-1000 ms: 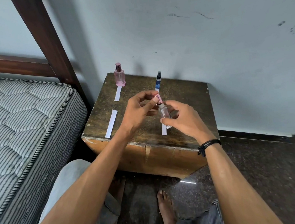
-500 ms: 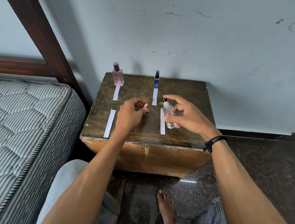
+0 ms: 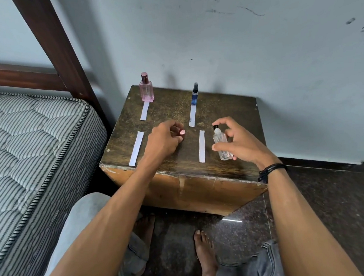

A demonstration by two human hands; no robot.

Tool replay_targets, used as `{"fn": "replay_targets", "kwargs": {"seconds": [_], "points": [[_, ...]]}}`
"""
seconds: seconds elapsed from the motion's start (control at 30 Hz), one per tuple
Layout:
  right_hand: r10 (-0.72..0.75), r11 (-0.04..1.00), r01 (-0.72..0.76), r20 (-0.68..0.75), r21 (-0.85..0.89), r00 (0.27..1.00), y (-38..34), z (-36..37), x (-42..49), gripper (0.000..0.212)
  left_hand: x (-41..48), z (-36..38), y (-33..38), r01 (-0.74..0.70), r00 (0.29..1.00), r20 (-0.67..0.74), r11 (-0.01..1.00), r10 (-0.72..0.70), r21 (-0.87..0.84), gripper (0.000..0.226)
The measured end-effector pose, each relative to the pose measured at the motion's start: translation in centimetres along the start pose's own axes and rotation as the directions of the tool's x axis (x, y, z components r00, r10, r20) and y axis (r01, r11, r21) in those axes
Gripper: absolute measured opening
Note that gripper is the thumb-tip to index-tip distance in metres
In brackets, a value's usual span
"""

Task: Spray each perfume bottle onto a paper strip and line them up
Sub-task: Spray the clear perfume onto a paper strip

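- The right hand gripped the clear bottle, which stood upright at the front right of the tabletop, just beside a paper strip.
- The left hand pinched a pink cap in curled fingers.
- The pink bottle and the blue bottle stood at the back.

A worn wooden box carries a pink bottle and a slim blue bottle upright near its far edge, a far-left strip and a far-right strip just before them, and a near-left strip and a near-right strip towards the front.
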State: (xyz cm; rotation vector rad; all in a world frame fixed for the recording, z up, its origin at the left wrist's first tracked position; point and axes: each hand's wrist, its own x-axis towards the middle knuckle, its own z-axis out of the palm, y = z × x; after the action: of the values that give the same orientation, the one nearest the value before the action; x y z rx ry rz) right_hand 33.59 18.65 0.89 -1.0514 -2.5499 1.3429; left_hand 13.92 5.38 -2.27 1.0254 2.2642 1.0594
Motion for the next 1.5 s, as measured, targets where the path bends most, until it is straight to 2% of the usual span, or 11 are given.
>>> {"fn": "replay_targets", "kwargs": {"seconds": [0.07,0.23,0.37,0.5,0.63,1.0,1.5], "points": [[0.03,0.998,-0.027,0.054,-0.054,0.998,0.2,0.3,0.1,0.06,0.1,-0.3,0.2,-0.033,0.999,0.005,0.999,0.033,-0.001,0.036],[0.063,0.991,-0.042,0.161,-0.13,0.985,0.0,0.8,0.5,0.064,0.0,-0.1,0.5,-0.298,0.953,0.106,0.942,0.284,0.157,0.056],[0.062,0.983,-0.037,0.135,-0.179,0.989,0.0,1.2,0.7,0.057,-0.2,1.5,-0.3,-0.391,0.917,0.19,0.884,0.351,0.254,0.061],[0.04,0.969,-0.02,0.079,-0.247,0.996,0.3,1.5,0.9,0.045,-0.4,3.0,-0.7,-0.407,0.911,0.242,0.816,0.333,0.41,0.064],[0.012,0.976,0.008,0.091,-0.217,0.996,1.2,1.4,1.4,0.035,-0.4,3.6,-1.0,-0.39,0.917,0.274,0.79,0.289,0.472,0.07],[-0.043,0.955,0.061,0.065,-0.291,0.997,1.1,1.8,1.4,0.032,-0.3,3.5,-0.9,-0.37,0.918,0.309,0.814,0.248,0.447,0.071],[-0.157,0.816,0.123,-0.012,-0.564,0.988,0.7,2.8,1.7,0.033,0.0,3.4,-1.1,-0.373,0.915,0.308,0.838,0.261,0.398,0.071]]}}
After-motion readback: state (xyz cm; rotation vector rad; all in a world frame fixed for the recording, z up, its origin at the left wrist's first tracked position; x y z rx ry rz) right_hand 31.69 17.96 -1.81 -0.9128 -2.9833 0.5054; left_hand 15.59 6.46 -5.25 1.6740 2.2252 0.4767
